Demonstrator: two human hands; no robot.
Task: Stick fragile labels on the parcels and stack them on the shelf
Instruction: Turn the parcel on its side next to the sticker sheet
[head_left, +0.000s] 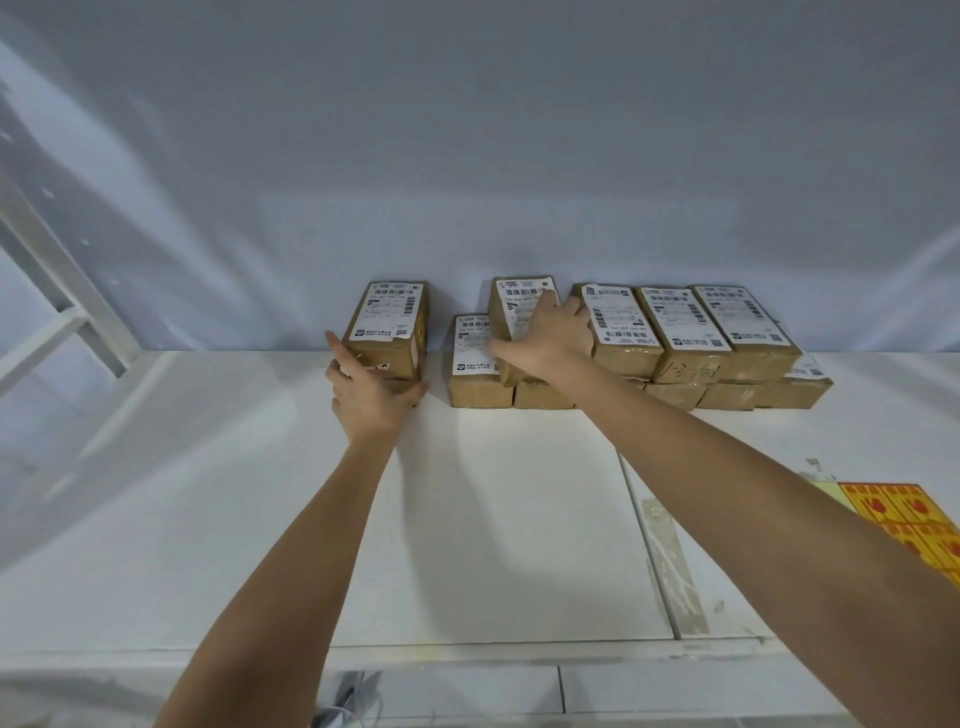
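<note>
I see my left hand (371, 392), fingers straight, steadying the brown taped cardboard parcel (389, 330) at centre frame, while my right hand (545, 335) grips the tilted upper parcel (511, 312), squaring it on the white shelf (493, 519).

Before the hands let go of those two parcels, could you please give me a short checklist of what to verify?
1. Left hand steadies the left stack: ok.
2. Right hand holds the tilted parcel: ok.
3. Tilted parcel lies flat on the row: not ok, it leans.
4. Right-hand stacks sit level: ok.
5. Fragile label on each parcel: cannot tell.
6. Sticker sheet within reach on the shelf: ok.
</note>
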